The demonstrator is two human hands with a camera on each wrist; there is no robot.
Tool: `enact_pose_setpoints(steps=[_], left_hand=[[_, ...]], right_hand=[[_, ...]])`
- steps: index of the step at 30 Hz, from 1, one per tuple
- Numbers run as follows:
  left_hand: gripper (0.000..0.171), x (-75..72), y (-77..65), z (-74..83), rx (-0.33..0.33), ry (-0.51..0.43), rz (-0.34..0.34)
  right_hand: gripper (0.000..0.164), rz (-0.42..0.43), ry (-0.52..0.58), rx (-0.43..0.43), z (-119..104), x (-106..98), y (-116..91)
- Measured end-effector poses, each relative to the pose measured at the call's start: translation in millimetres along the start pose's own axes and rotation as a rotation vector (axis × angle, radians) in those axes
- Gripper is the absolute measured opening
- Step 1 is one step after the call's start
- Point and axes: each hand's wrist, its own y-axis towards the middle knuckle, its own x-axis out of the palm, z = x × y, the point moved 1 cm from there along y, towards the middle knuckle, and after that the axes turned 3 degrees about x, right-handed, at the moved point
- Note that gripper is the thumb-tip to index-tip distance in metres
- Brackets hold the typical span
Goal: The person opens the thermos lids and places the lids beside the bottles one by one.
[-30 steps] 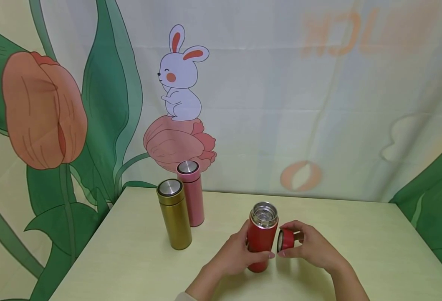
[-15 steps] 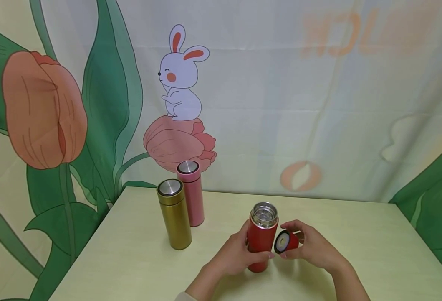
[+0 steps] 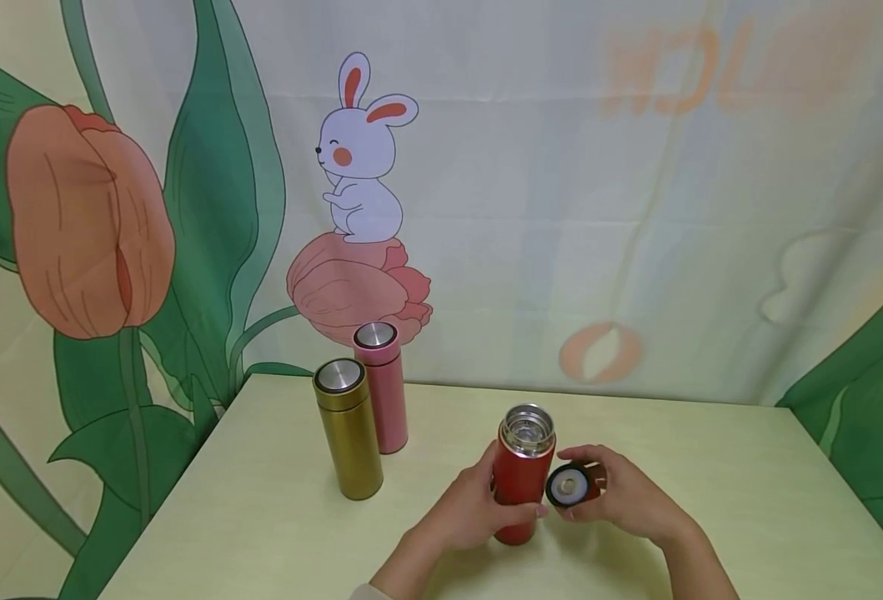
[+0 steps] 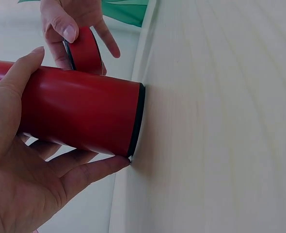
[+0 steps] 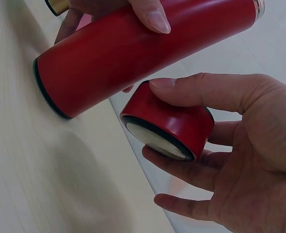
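Observation:
A red thermos bottle (image 3: 522, 479) stands upright on the table, its steel mouth uncovered. My left hand (image 3: 471, 504) grips it round the lower body, thumb across the front; in the left wrist view the fingers curl beneath the red wall (image 4: 85, 109). Just right of the bottle, my right hand (image 3: 629, 496) pinches the red lid (image 3: 570, 485) between thumb and fingers. The lid is tipped so its pale inner face and black rim face the head camera. In the right wrist view the lid (image 5: 174, 116) shows its red side, held close to the bottle (image 5: 133, 53).
To the left stand a gold thermos (image 3: 351, 442) and, behind it, a pink thermos (image 3: 387, 400), both with lids on. The pale wooden table (image 3: 749, 483) ends at a printed cloth backdrop (image 3: 501, 233) with a rabbit and tulips.
My right hand has turned the lid so its inner face swings from facing left to facing the head camera. The left hand and the bottle stay in place.

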Motion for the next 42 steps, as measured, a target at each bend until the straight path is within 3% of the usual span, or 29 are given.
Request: enact_pose_setpoints(steps=[15,42], left_hand=[[0.078,0.6,0.7,-3.6,0.011,-0.020,-0.006],[0.077,0.4,0.3,-2.2,0.013,-0.013,-0.009]], right_hand=[[0.067,-0.017,-0.017,-0.058,2.5,2.8,-0.5],[0.068,-0.018,-0.078,-0.041,1.5,3.3,-0.4]])
